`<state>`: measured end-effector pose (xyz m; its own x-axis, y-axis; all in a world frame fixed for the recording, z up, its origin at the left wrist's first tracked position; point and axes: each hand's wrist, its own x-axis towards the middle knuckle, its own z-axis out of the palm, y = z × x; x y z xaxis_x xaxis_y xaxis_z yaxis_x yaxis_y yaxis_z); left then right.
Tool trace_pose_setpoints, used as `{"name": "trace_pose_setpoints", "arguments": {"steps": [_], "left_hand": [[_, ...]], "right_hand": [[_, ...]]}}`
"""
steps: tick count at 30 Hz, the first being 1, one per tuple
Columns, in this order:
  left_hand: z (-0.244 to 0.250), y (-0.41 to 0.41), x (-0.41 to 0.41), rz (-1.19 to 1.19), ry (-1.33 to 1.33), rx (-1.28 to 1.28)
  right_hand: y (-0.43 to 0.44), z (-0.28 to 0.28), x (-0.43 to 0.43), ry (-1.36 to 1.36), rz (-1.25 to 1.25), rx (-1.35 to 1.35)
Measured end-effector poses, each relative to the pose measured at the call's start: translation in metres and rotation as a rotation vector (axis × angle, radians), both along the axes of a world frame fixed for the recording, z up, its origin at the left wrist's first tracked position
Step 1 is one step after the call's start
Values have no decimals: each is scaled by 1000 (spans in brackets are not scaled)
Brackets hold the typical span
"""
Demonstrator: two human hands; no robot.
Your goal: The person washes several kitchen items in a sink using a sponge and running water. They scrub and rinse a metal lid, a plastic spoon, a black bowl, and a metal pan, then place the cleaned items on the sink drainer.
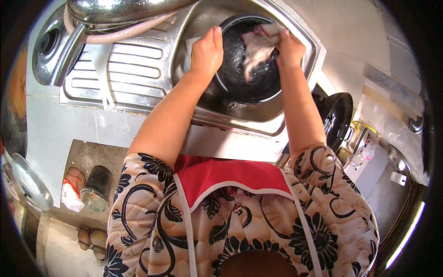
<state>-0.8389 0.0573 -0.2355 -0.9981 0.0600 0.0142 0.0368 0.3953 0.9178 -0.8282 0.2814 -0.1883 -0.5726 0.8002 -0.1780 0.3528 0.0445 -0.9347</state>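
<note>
A round black basin (230,81) with water in it stands in the stainless steel sink (238,117). My left hand (207,50) is closed on the basin's left rim, with its thumb side up. At the right side of the basin, my right hand (291,48) has hold of a pale cloth (258,48) with a reddish edge. The cloth hangs over the dark water, looks wet and is blurred by motion. Most of my right fingers are hidden behind the hand and the cloth.
Left of the sink is a ribbed drainboard (135,69), with a strip lying across it. A large metal pan (128,10) with a long handle and a pink hose (128,36) lie at its back. To the right, a black wok (337,117) leans beside the counter.
</note>
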Motion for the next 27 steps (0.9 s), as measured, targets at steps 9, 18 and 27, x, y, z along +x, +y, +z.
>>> {"name": "trace_pose_setpoints", "arguments": {"steps": [9, 18, 27], "left_hand": [[-7, -3, -9, -55, -133, 94], [-3, 1, -2, 21, -93, 152], [-8, 2, -6, -9, 11, 67]], "right_hand": [[-125, -28, -7, -77, 460, 449], [-51, 14, 113, -612, 1191, 62], [47, 53, 14, -502, 1664, 1539]]}}
